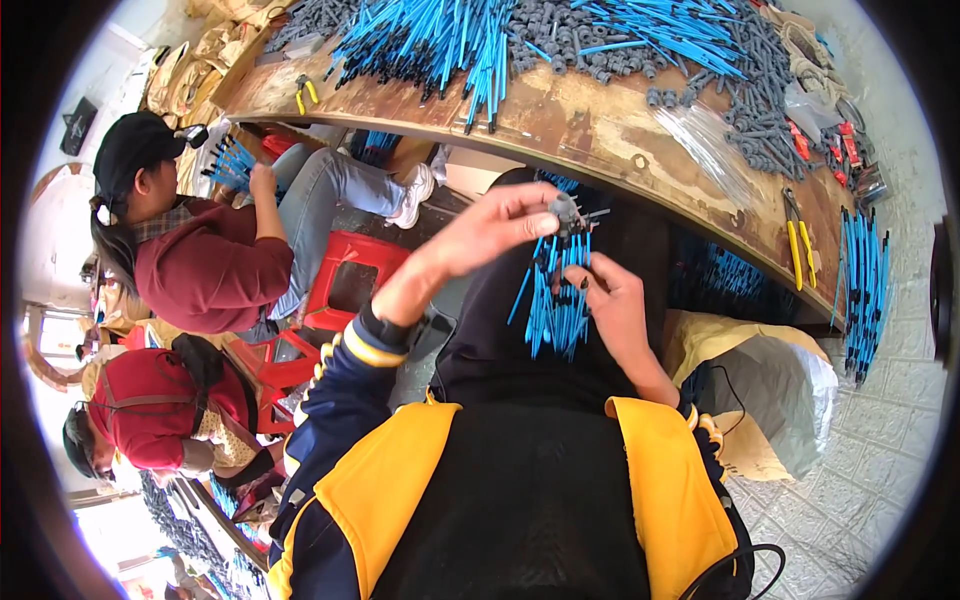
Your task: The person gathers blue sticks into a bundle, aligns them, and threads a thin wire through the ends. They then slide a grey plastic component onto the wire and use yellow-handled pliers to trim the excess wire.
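Sack (785, 395) gaping beside the wooden table's (575, 130) near edge, toward its right end, brown outside and pale grey lining inside; how deep any contents lie, we can't tell. Up on the table, it's busy: blue rods (425, 45) piled along the far side, grey fittings (755, 120) heaped to their right, clear strips (705, 150) in front of those. Yellow-handled pliers (802, 255) sit at the table's right end, small yellow cutters (306, 95) toward its left. More rods show beneath the table, partly cut off by its edge. Left of the table's near side, a red stool (350, 275), and a co-worker (205, 225) gripping rods too.

Now the action, just short of the table's near edge! Left hand (490, 232) pinches a grey fitting (565, 212), its fingers covering part of it; right hand (620, 305) closes on the side of a bunch of blue rods (555, 315). That bunch's long axis runs table to lap, one rod slanting out leftward.
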`<state>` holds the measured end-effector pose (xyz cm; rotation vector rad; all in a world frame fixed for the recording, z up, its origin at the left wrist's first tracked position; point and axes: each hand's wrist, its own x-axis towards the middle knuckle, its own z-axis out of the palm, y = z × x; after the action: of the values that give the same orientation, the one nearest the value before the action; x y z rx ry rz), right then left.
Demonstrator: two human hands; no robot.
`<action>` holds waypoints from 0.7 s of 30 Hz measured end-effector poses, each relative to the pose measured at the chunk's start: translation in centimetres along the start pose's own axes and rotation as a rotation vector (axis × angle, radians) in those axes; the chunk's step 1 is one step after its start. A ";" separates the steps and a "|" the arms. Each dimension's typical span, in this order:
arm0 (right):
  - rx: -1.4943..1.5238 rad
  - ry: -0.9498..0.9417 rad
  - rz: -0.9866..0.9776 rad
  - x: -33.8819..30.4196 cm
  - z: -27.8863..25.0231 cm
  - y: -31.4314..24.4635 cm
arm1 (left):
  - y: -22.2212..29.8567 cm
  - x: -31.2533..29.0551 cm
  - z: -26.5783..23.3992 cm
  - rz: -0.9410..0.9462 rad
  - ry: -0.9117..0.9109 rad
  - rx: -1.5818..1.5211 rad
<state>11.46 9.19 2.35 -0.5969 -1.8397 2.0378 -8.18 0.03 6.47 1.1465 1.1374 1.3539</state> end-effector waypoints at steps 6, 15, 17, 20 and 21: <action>0.037 0.125 0.011 -1.0 0.6 -0.1 | 1.3 -1.6 4.8 -0.045 0.331 0.305; -0.049 0.107 0.011 -1.4 1.2 -0.2 | 1.1 -2.1 7.2 -0.150 0.535 0.273; 0.035 0.121 -0.026 -1.6 1.4 0.7 | 0.1 -2.3 6.5 -0.052 0.475 0.202; 0.067 0.088 -0.053 -1.1 1.3 -0.2 | 1.2 -2.0 4.2 0.056 0.304 0.086; 0.065 0.045 -0.051 -1.1 1.3 -0.8 | 2.0 -2.1 3.2 0.104 0.168 0.004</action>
<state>11.71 7.57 3.32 -0.5678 -1.7386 2.0267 -5.11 -2.07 8.64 1.1242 1.2140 1.5524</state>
